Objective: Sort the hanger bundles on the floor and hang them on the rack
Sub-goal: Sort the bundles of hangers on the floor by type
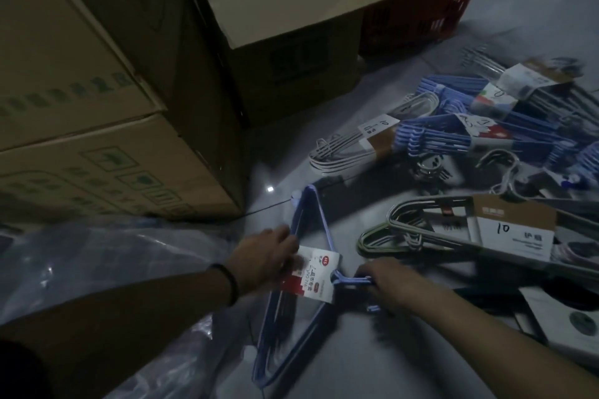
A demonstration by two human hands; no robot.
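A bundle of blue hangers [285, 311] with a red and white paper label [312, 278] lies in front of me, low over the grey floor. My left hand [264, 257] grips its upper bar beside the label. My right hand [389, 283] is closed on the bundle's hooks. To the right lie a green-grey hanger bundle [421, 230] with a brown and white card marked 10, a white bundle [343, 152] and several blue bundles [453, 136] in a heap. No rack is in view.
Stacked cardboard boxes [97, 107] fill the left and back. An open box [291, 26] and a red plastic crate [431, 3] stand behind the heap. Clear plastic sheeting [97, 256] covers the floor at lower left. The scene is dim.
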